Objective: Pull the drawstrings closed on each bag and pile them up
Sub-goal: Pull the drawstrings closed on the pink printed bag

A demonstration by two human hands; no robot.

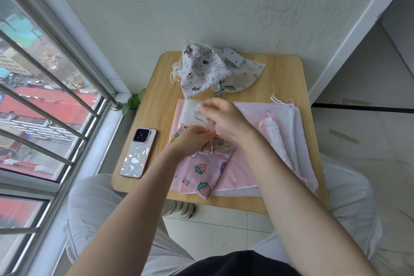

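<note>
A pink strawberry-print bag [205, 171] lies on the near middle of the small wooden table [284, 74], its mouth gathered tight. My left hand [192, 140] pinches that gathered neck. My right hand [224, 116] is just above and behind it, holding the bag's white drawstring [199, 120], which loops up between the two hands. Under the bag lies a flat stack of white and pink bags [280, 132]. At the far edge sit a closed cat-print bag [201, 69] and a pale bag with small green prints [246, 74], piled together.
A phone [138, 152] in a clear case lies at the table's left edge. A barred window runs along the left and a wall stands right behind the table. My knees in light trousers flank the table's near edge. A green leaf [133, 101] pokes up by the sill.
</note>
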